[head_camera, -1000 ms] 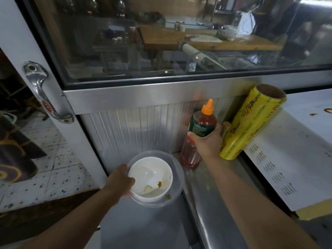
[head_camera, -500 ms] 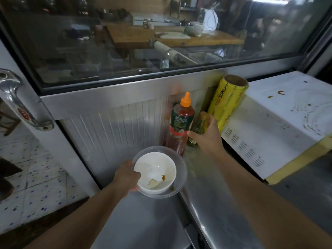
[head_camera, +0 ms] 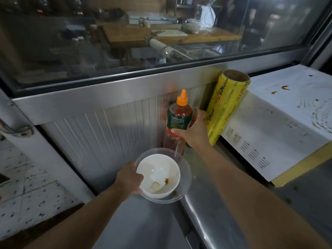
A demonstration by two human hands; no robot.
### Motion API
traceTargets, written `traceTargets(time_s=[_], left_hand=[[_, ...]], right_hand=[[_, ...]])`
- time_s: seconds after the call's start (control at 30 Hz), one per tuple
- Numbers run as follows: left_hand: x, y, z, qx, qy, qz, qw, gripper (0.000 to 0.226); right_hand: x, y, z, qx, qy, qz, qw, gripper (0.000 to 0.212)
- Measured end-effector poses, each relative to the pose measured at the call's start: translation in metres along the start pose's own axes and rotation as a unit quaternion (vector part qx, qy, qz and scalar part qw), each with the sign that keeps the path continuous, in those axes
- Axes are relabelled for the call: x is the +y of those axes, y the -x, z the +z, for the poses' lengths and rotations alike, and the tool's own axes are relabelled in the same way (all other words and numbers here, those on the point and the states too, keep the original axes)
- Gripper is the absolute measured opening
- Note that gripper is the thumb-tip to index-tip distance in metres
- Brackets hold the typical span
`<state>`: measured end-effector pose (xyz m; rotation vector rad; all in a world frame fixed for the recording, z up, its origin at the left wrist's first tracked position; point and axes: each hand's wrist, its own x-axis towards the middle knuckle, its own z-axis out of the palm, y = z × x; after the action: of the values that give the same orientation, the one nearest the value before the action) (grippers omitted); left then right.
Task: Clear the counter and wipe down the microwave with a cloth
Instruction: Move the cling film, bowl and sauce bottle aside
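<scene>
Left hand (head_camera: 130,178) grips the rim of a clear bowl (head_camera: 183,193) nesting a white bowl (head_camera: 158,175), at 6 o'clock. Right hand (head_camera: 195,131) wraps the sauce bottle (head_camera: 178,117) on the worktop (head_camera: 212,212). Microwave (head_camera: 280,133) sits at 3 o'clock, a film roll (head_camera: 227,103) leaning against it.

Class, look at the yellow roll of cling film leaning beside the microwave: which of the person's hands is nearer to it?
Right. The right hand grips the sauce bottle just left of the cling film roll. The left hand holds the bowl, lower and further left.
</scene>
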<state>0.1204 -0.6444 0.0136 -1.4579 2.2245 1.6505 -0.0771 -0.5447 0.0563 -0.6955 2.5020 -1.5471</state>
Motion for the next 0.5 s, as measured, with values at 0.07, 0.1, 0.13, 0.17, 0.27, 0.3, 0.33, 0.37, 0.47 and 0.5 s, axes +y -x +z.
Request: traceTargets(time_s=[0.07, 0.1, 0.13, 0.17, 0.27, 0.3, 0.33, 0.37, 0.47, 0.5], left_hand=[[-0.004, -0.004, 0.000, -0.009, 0.004, -0.005, 1.000, 0.044], [-0.005, -0.005, 0.000, -0.008, 0.002, -0.009, 1.000, 0.043], [-0.007, -0.006, 0.001, -0.004, -0.003, -0.014, 1.000, 0.043], [-0.007, -0.007, 0.002, -0.002, -0.001, -0.018, 1.000, 0.043], [-0.008, -0.009, 0.004, -0.002, 0.001, -0.023, 1.000, 0.043], [-0.009, -0.010, 0.004, -0.001, -0.001, -0.022, 1.000, 0.042], [-0.009, -0.011, 0.004, 0.000, -0.004, -0.022, 1.000, 0.042], [-0.009, -0.012, 0.004, 0.002, -0.006, -0.022, 1.000, 0.042], [-0.010, -0.016, 0.005, 0.004, -0.004, -0.020, 1.000, 0.044], [-0.010, -0.017, 0.005, 0.005, -0.002, -0.021, 1.000, 0.044]], right_hand=[[0.005, -0.004, 0.000, -0.008, 0.004, -0.006, 1.000, 0.097], [0.007, -0.005, 0.000, -0.008, 0.005, -0.010, 1.000, 0.092], [0.008, -0.006, 0.000, -0.007, 0.005, -0.012, 1.000, 0.089], [0.008, -0.007, 0.000, -0.006, 0.003, -0.012, 1.000, 0.088], [0.011, -0.011, -0.003, 0.017, 0.004, -0.008, 1.000, 0.085], [0.013, -0.013, -0.005, 0.027, 0.004, -0.005, 1.000, 0.085], [0.014, -0.015, -0.008, 0.037, 0.003, -0.001, 0.999, 0.086], [0.016, -0.017, -0.011, 0.043, 0.002, 0.001, 0.999, 0.086], [0.019, -0.022, -0.016, 0.043, 0.006, -0.001, 0.999, 0.086], [0.020, -0.022, -0.016, 0.043, 0.007, -0.003, 0.999, 0.086]])
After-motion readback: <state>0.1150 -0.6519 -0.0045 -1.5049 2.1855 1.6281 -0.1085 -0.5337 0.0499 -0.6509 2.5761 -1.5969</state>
